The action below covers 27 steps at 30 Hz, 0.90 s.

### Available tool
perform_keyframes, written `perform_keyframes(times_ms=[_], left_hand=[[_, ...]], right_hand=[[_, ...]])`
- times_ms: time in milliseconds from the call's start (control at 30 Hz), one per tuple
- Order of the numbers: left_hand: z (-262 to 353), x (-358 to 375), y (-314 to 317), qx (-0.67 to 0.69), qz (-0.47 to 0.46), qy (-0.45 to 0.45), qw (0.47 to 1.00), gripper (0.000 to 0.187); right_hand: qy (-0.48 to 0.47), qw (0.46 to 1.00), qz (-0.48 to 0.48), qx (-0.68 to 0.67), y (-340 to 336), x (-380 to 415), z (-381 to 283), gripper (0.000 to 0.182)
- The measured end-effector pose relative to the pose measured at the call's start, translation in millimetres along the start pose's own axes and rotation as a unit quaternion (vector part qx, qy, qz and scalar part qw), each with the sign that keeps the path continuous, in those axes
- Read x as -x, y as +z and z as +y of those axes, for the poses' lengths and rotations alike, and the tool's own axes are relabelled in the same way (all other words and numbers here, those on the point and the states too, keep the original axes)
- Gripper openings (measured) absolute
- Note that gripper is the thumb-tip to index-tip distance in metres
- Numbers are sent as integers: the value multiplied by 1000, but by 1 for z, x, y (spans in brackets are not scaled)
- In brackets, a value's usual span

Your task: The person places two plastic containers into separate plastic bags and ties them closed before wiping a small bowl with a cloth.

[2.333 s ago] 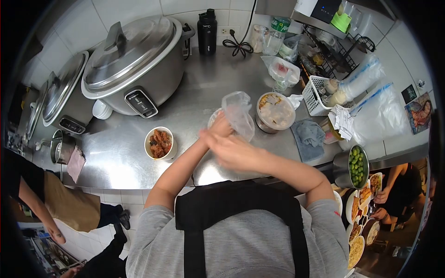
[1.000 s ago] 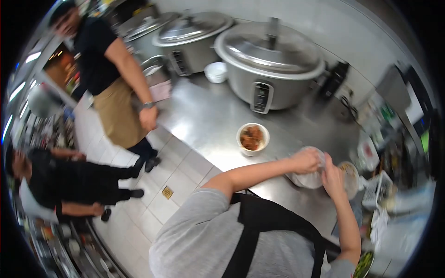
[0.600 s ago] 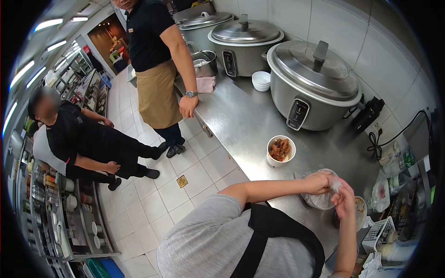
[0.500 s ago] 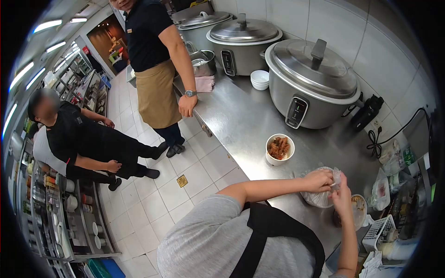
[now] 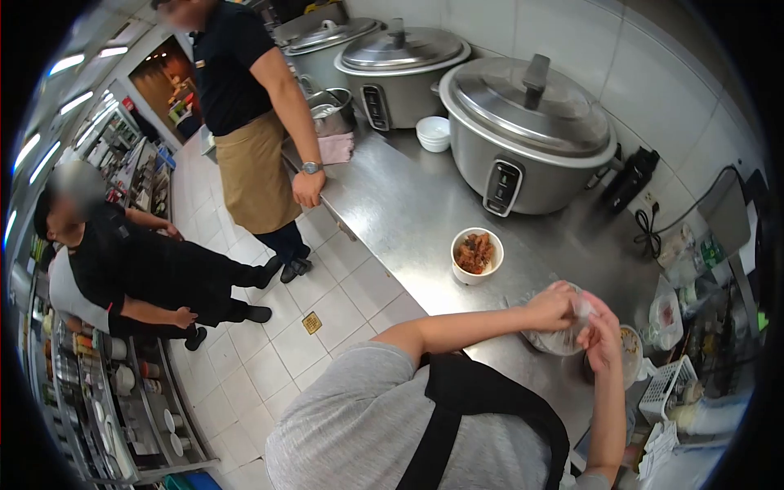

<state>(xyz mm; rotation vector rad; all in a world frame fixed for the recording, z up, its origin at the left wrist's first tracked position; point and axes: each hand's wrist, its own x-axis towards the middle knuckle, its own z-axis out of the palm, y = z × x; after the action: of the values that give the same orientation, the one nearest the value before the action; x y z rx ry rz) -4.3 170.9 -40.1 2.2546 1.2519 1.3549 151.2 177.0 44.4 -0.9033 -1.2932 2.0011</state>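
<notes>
A clear plastic bag [image 5: 555, 341] with whitish contents rests on the steel counter in front of me. My left hand [image 5: 552, 307] is closed on the gathered top of the bag. My right hand [image 5: 601, 336] pinches the same twisted top from the other side, its fingers close to the left ones. What fills the bag is hard to make out. Just right of it, partly behind my right forearm, stands a round tub [image 5: 631, 359] with bits of food inside. A white paper bowl [image 5: 477, 255] of reddish-brown cooked meat sits farther back on the counter.
Large rice cookers [image 5: 527, 135] line the wall, with stacked white bowls [image 5: 433, 133] between two of them. A white basket [image 5: 665, 389], bags and a black cord [image 5: 648, 233] crowd the right side. A person [image 5: 253, 122] leans on the counter; another [image 5: 155, 261] stands behind.
The view has shifted slightly, so the counter items appear farther left. My hands have shifted around the bag's top, still holding it. The standing people's heads have turned.
</notes>
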Motion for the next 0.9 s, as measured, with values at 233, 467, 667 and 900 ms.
perform_keyframes(times_ms=[233, 467, 667, 900], left_hand=[[-16, -5, 7, 35, -53, 8, 998, 12], [-3, -9, 0, -22, -159, -55, 986, 16], [6, -6, -5, 16, -146, -52, 988, 12], [19, -3, 0, -74, -138, -6, 988, 11]], right_hand=[[-204, 610, 87, 761, 1, 1, 15, 40], [-87, 621, 9, 779, -15, 21, -1, 15], [-47, 848, 27, 528, -55, 23, 10, 12], [72, 908, 15, 413, -89, -51, 11, 11]])
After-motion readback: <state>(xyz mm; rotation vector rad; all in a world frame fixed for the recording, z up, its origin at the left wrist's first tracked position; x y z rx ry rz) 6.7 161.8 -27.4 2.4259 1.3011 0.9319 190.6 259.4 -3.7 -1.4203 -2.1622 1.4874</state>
